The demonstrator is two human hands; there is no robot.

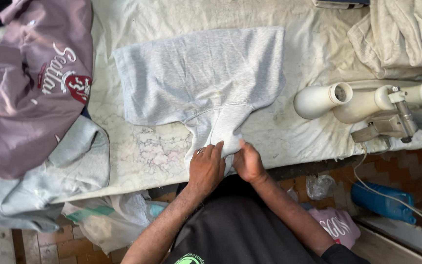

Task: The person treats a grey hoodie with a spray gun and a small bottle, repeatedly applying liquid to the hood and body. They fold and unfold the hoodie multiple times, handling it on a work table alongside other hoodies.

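At the lower middle of the frame, the left hand and the right hand sit side by side, fingers closed on the narrow lower end of a light grey fleece garment, which lies spread flat across the white cloth-covered tabletop. A mauve printed sweatshirt lies at upper left; a cream steam iron rests at right.

garment pressing shop — padded ironing table

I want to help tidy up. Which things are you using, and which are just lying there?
In use: grey sweatshirt, held by left hand and right hand.
Lying about: mauve sweatshirt, white iron, cream cloth pile, blue box.
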